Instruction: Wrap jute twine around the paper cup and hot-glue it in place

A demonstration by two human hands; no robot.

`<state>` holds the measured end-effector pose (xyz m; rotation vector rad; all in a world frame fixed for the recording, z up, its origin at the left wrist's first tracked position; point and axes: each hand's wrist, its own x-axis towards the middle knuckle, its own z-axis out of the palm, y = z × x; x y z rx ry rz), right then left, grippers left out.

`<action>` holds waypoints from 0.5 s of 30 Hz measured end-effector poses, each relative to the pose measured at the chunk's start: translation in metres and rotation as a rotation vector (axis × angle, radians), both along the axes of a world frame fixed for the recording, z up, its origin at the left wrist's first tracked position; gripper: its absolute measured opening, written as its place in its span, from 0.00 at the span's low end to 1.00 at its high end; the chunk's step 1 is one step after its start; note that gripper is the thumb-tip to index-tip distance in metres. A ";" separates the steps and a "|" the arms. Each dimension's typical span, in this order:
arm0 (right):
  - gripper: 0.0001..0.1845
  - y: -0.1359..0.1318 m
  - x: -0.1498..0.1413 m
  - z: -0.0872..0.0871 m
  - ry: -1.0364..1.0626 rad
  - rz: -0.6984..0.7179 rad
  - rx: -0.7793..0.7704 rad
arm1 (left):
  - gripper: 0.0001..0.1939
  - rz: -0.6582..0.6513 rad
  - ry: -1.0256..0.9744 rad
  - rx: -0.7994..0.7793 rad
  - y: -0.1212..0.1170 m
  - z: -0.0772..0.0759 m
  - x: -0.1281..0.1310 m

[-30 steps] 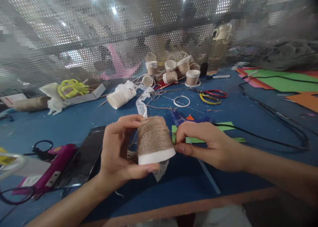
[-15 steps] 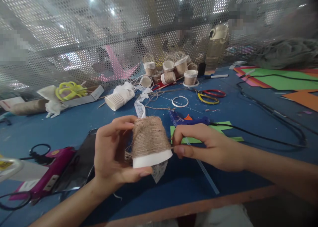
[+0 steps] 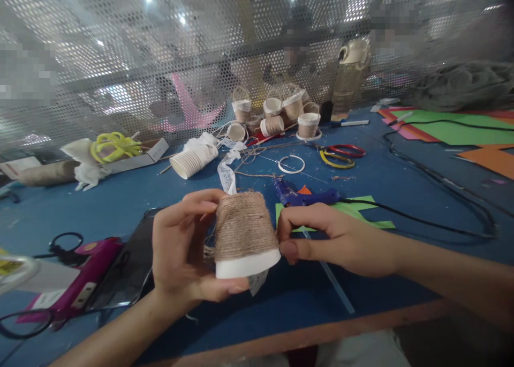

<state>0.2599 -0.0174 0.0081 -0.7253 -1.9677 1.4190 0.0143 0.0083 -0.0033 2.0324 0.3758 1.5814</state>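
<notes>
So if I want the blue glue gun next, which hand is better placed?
Probably your right hand: the blue glue gun lies just beyond it, while your left hand is farther away and supporting the twine-wrapped cup.

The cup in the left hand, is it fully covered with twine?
No, the cup shows a bare white band below the wound twine.

No legible text or numbers.
</notes>
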 end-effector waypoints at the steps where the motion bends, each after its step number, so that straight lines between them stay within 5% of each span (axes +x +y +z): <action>1: 0.16 0.000 0.000 0.000 0.001 0.001 -0.009 | 0.37 -0.002 0.000 -0.005 0.000 0.000 0.000; 15: 0.17 0.007 -0.003 -0.004 0.198 0.120 -0.322 | 0.36 0.033 -0.053 0.114 0.001 -0.006 0.003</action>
